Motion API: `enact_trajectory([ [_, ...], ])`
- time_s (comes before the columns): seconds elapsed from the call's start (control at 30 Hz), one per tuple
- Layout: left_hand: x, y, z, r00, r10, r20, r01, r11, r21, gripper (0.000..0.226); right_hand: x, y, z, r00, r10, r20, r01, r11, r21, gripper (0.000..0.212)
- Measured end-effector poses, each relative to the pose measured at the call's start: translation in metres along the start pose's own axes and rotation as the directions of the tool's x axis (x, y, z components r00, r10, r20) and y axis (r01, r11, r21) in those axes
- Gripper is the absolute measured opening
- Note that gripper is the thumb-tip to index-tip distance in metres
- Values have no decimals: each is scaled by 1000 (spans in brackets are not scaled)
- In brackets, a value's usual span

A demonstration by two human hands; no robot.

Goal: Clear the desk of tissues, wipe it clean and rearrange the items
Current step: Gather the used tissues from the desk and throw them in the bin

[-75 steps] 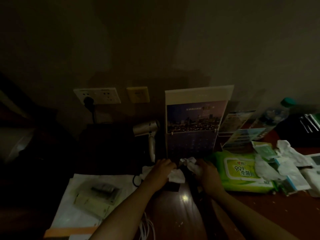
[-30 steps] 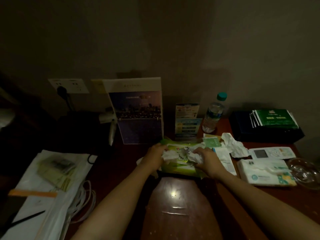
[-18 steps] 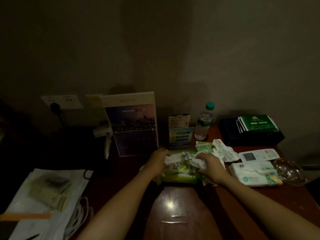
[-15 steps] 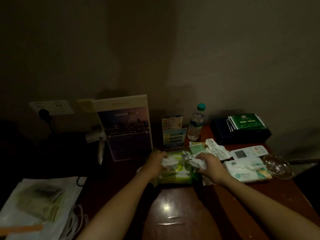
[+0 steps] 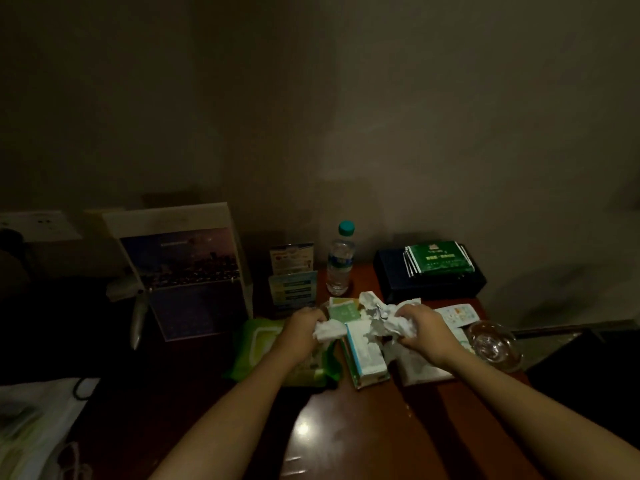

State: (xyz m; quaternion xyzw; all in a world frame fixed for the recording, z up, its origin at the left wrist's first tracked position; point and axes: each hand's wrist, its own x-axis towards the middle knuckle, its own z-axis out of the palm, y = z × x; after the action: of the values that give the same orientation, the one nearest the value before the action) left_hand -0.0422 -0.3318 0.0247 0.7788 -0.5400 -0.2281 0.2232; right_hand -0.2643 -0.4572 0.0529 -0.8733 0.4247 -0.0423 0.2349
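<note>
Gripping a crumpled tissue (image 5: 329, 330) in my left hand (image 5: 304, 323), my right hand (image 5: 420, 325) clutching a bigger wad of tissues (image 5: 388, 320), both over the wipes pack (image 5: 273, 351) and tissue packet (image 5: 365, 355) on the tabletop (image 5: 363, 434).

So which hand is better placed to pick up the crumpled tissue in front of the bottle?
Probably right. The right hand grips a bundle touching that tissue by the bottle; the left hand, gripping a wad, is farther off.
</note>
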Motion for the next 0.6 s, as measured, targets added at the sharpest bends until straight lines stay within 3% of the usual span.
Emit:
enact_trajectory([
  [0.37, 44, 23, 48, 978, -206, -29, 206, 979, 2, 35, 90, 49, 28, 959, -116, 259, 115, 993, 19, 72],
  [0.6, 54, 18, 54, 966, -256, -25, 256, 967, 1, 37, 108, 58, 51, 934, -130, 333, 173, 979, -104, 65],
])
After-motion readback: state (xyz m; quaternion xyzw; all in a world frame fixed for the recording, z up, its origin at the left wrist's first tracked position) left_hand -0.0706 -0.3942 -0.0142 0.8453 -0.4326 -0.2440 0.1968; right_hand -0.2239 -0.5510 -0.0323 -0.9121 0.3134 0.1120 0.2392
